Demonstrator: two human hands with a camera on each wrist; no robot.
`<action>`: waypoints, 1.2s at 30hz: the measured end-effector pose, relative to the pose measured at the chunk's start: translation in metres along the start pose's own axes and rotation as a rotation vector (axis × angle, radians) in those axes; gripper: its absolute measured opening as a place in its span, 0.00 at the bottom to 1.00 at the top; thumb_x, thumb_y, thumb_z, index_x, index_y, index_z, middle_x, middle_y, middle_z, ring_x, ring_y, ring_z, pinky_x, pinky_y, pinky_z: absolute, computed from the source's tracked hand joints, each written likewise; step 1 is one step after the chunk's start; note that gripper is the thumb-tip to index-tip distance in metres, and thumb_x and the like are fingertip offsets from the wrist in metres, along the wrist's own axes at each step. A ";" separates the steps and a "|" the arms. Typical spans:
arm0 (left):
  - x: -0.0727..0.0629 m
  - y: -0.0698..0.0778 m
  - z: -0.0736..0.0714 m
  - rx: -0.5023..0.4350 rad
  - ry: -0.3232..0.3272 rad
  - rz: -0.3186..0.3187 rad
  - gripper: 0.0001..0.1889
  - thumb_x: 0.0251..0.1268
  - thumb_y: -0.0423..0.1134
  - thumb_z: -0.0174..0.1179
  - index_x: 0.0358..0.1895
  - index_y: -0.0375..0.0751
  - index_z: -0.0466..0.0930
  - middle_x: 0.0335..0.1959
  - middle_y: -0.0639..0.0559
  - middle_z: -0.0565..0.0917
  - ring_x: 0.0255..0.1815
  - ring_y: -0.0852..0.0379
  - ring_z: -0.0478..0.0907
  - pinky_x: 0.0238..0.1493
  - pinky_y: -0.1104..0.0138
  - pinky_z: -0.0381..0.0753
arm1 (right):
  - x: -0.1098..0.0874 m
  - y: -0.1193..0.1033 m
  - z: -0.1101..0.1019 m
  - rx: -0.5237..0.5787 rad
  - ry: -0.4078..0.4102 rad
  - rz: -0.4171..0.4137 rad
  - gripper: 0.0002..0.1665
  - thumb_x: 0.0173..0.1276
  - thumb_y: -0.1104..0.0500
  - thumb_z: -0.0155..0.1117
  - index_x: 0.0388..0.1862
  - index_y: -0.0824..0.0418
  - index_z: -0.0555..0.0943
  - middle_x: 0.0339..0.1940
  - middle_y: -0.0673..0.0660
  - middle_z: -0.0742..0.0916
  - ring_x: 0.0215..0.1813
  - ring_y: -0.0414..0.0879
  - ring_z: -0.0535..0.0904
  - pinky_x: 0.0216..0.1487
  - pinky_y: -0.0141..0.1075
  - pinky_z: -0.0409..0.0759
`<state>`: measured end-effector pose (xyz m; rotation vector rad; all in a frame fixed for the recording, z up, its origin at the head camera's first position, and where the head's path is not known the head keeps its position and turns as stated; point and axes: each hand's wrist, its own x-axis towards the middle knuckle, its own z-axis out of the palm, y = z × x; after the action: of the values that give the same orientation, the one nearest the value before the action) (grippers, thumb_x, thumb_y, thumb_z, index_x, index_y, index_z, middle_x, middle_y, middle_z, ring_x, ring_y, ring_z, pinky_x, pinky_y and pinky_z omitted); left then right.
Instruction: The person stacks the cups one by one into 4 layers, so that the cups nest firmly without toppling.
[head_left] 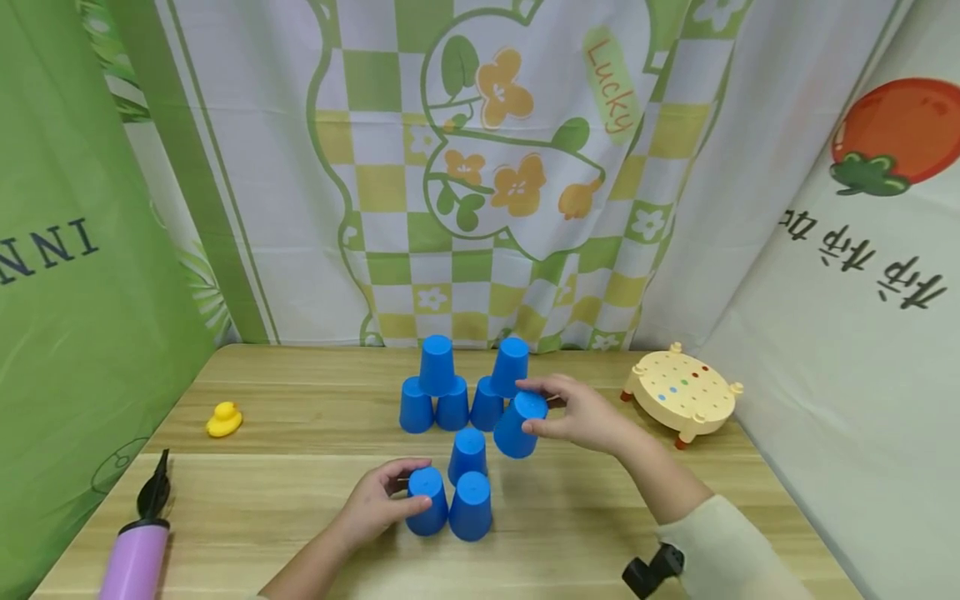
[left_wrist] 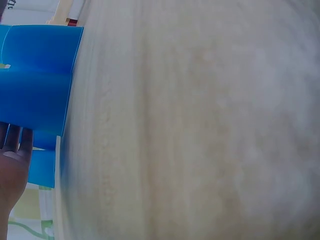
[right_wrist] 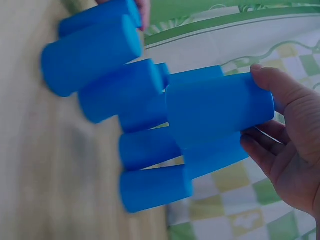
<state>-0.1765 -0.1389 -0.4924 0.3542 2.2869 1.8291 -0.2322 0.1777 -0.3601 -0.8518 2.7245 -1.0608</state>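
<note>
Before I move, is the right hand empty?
No, the right hand holds a blue cup near its narrower end.

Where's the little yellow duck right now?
In the head view, the yellow duck sits on the left of the table, beyond the purple pump and well left of the stacked blue cups.

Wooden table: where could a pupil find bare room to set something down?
Free: between the yellow duck and the rear blue cups; between the purple pump and the left grip; between the front blue cups and the right sleeve. Crowded: the middle, where the cups cluster and the right grip holds a tilted one.
</note>
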 end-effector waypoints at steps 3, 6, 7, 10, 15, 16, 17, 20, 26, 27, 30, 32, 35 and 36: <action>0.000 0.000 0.000 -0.005 -0.001 -0.002 0.29 0.59 0.40 0.69 0.63 0.31 0.74 0.62 0.35 0.78 0.60 0.40 0.76 0.62 0.47 0.77 | 0.010 -0.012 -0.010 -0.018 0.025 -0.009 0.32 0.63 0.54 0.71 0.65 0.63 0.75 0.59 0.62 0.81 0.57 0.55 0.78 0.59 0.50 0.80; -0.001 0.000 0.001 -0.007 0.002 -0.005 0.30 0.59 0.40 0.70 0.63 0.31 0.74 0.61 0.35 0.78 0.60 0.39 0.76 0.62 0.47 0.77 | 0.022 -0.023 -0.019 -0.034 0.049 -0.029 0.32 0.63 0.54 0.71 0.64 0.63 0.75 0.59 0.63 0.81 0.57 0.55 0.78 0.60 0.49 0.80; 0.000 0.000 0.000 -0.008 0.003 -0.006 0.30 0.59 0.40 0.70 0.63 0.31 0.74 0.61 0.35 0.78 0.61 0.39 0.76 0.63 0.47 0.77 | 0.027 -0.026 -0.021 -0.041 0.056 -0.035 0.31 0.64 0.54 0.71 0.64 0.64 0.75 0.58 0.62 0.81 0.56 0.55 0.78 0.60 0.49 0.79; -0.001 0.001 0.000 -0.009 0.004 -0.009 0.30 0.59 0.41 0.70 0.63 0.31 0.74 0.62 0.34 0.77 0.62 0.37 0.76 0.63 0.46 0.77 | 0.041 -0.035 -0.026 -0.047 0.069 -0.047 0.31 0.64 0.55 0.70 0.63 0.64 0.75 0.58 0.62 0.81 0.56 0.55 0.78 0.60 0.48 0.79; -0.001 0.001 0.000 -0.013 0.005 -0.006 0.30 0.59 0.41 0.69 0.63 0.30 0.73 0.63 0.34 0.77 0.63 0.35 0.75 0.62 0.46 0.77 | 0.065 -0.043 -0.031 -0.043 0.075 -0.055 0.32 0.65 0.55 0.69 0.65 0.64 0.74 0.60 0.63 0.80 0.58 0.56 0.77 0.61 0.49 0.79; -0.001 0.001 0.000 -0.015 0.004 -0.005 0.30 0.59 0.41 0.69 0.63 0.30 0.73 0.63 0.33 0.77 0.63 0.35 0.75 0.62 0.46 0.77 | 0.069 -0.044 -0.032 -0.042 0.076 -0.050 0.32 0.65 0.54 0.69 0.65 0.64 0.74 0.60 0.63 0.80 0.59 0.56 0.77 0.62 0.49 0.78; -0.001 0.001 0.000 -0.015 0.003 -0.006 0.30 0.59 0.41 0.69 0.63 0.30 0.73 0.63 0.34 0.77 0.63 0.35 0.75 0.62 0.46 0.77 | 0.074 -0.044 -0.032 -0.041 0.077 -0.042 0.32 0.66 0.54 0.68 0.66 0.64 0.74 0.61 0.63 0.79 0.60 0.56 0.77 0.63 0.49 0.78; -0.001 0.001 0.000 -0.017 0.000 -0.002 0.30 0.59 0.41 0.69 0.63 0.30 0.73 0.63 0.34 0.77 0.62 0.36 0.75 0.63 0.47 0.77 | 0.085 -0.045 -0.033 -0.039 0.071 -0.006 0.32 0.67 0.53 0.67 0.66 0.63 0.73 0.64 0.63 0.77 0.63 0.57 0.75 0.64 0.50 0.76; -0.001 0.000 -0.001 -0.019 -0.014 0.010 0.30 0.60 0.40 0.69 0.63 0.30 0.73 0.62 0.34 0.77 0.62 0.37 0.75 0.64 0.45 0.75 | 0.105 -0.042 -0.031 -0.044 0.056 0.062 0.34 0.67 0.50 0.66 0.69 0.61 0.71 0.66 0.63 0.75 0.65 0.59 0.74 0.64 0.50 0.76; -0.001 0.000 -0.001 -0.020 -0.016 0.013 0.30 0.60 0.40 0.69 0.63 0.30 0.73 0.62 0.34 0.77 0.62 0.37 0.75 0.64 0.45 0.75 | 0.108 -0.042 -0.030 -0.052 0.056 0.068 0.34 0.67 0.50 0.66 0.69 0.60 0.71 0.66 0.62 0.76 0.65 0.58 0.74 0.64 0.49 0.77; -0.001 0.000 -0.001 -0.023 -0.016 0.013 0.30 0.59 0.40 0.69 0.63 0.30 0.73 0.62 0.34 0.77 0.62 0.37 0.75 0.64 0.45 0.75 | 0.116 -0.039 -0.025 -0.079 0.049 0.078 0.34 0.67 0.50 0.66 0.68 0.60 0.72 0.65 0.61 0.78 0.65 0.57 0.74 0.64 0.50 0.76; -0.001 -0.001 -0.001 -0.022 -0.012 0.011 0.30 0.59 0.40 0.69 0.63 0.30 0.73 0.62 0.34 0.77 0.62 0.37 0.75 0.64 0.46 0.75 | 0.120 -0.036 -0.021 -0.108 0.038 0.085 0.33 0.66 0.49 0.66 0.68 0.59 0.73 0.65 0.60 0.79 0.65 0.57 0.75 0.65 0.50 0.76; -0.001 -0.001 -0.001 -0.021 -0.009 0.013 0.30 0.59 0.40 0.69 0.63 0.30 0.73 0.62 0.34 0.77 0.62 0.36 0.75 0.64 0.46 0.75 | 0.125 -0.033 -0.014 -0.159 0.015 0.092 0.34 0.66 0.48 0.66 0.68 0.59 0.73 0.65 0.60 0.79 0.66 0.56 0.75 0.65 0.50 0.76; -0.001 -0.002 -0.001 -0.023 -0.010 0.013 0.30 0.59 0.40 0.69 0.63 0.30 0.73 0.62 0.34 0.77 0.62 0.36 0.75 0.64 0.46 0.76 | 0.126 -0.031 -0.012 -0.175 0.008 0.096 0.34 0.66 0.47 0.66 0.68 0.59 0.73 0.65 0.60 0.79 0.66 0.56 0.75 0.65 0.51 0.76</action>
<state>-0.1760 -0.1400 -0.4938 0.3747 2.2607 1.8537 -0.3271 0.0988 -0.3172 -0.7308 2.8652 -0.8201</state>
